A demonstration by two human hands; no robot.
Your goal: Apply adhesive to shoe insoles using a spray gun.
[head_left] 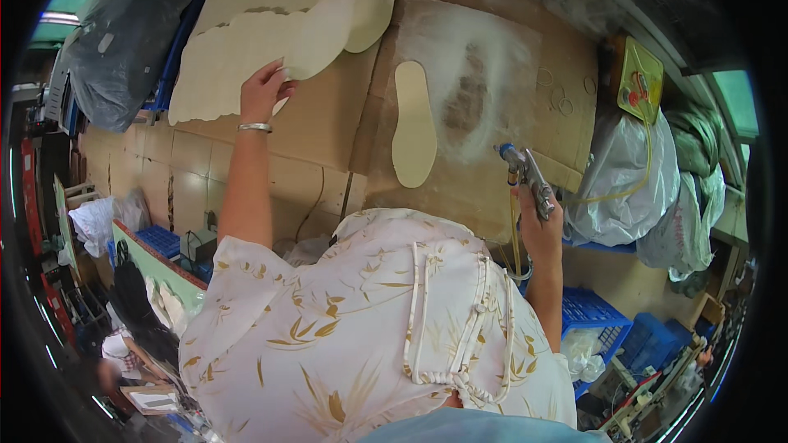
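My left hand [265, 92] pinches the near end of a pale cream insole [316, 45]. That insole lies over or just above rows of overlapping cream insoles [222, 57] spread on cardboard at the far left. A metal bangle sits on my left wrist. My right hand [540, 217] is wrapped round a metal spray gun [532, 180], its blue-tipped nozzle pointing up and left. A yellowish hose [616, 194] runs near the gun. Between my hands, a single insole [414, 125] lies flat on the board, left of a patch of whitish spray residue [472, 74] with a bare sole-shaped middle.
Brown cardboard [287, 135] covers the work table. Thin rings [561, 104] lie at its right side, near a yellow tray [640, 78] and clear plastic bags [624, 176]. A dark plastic-wrapped bundle [127, 45] stands at far left. Blue crates [595, 320] sit low on the right.
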